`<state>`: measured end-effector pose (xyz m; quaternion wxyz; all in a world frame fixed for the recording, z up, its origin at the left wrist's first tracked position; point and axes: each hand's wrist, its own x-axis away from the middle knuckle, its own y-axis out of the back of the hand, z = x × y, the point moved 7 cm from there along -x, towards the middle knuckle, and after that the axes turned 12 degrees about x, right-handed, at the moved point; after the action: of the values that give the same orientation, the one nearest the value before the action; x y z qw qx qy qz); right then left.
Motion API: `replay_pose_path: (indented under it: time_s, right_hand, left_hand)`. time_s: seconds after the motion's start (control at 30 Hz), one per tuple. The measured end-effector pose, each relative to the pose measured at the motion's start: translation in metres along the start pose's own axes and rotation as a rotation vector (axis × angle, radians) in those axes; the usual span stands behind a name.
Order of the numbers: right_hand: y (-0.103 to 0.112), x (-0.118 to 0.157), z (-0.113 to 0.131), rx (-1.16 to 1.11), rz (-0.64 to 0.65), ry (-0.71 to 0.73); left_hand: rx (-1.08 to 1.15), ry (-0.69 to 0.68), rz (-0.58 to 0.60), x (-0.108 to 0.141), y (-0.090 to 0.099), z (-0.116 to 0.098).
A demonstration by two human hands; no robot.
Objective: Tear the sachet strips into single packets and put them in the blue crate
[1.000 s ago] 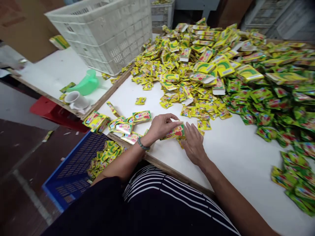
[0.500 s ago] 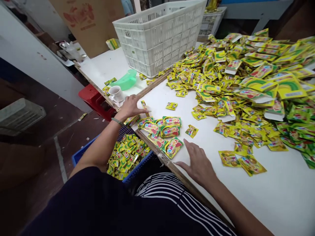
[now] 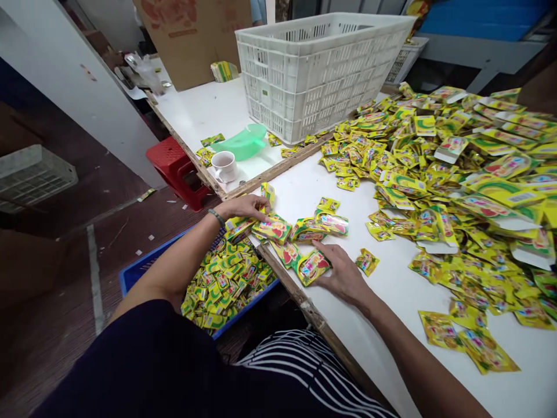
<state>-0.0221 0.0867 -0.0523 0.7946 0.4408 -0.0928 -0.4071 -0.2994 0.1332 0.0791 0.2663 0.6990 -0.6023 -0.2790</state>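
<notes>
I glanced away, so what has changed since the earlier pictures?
The left hand came down to the small printed cardboard boxes. The right hand moved left and took hold of the nearest green-and-yellow box. The white mug, green plastic scoop and white plastic crate stayed put.

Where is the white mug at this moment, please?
In the head view, the white mug stands left of centre, beside the green plastic item, near the red stool.
</notes>
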Motion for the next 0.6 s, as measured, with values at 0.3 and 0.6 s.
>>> replay_pose_path:
  time_s: [0.3, 0.6]
  right_hand:
    - [-0.002, -0.027, 0.011, -0.143, -0.115, 0.107]
    - [-0.006, -0.097, 0.051, -0.432, -0.122, 0.065]
  left_hand:
    - [0.135, 0.373, 0.534, 0.115, 0.028, 0.039]
    - [0.159, 0.584, 0.566, 0.146, 0.045, 0.017]
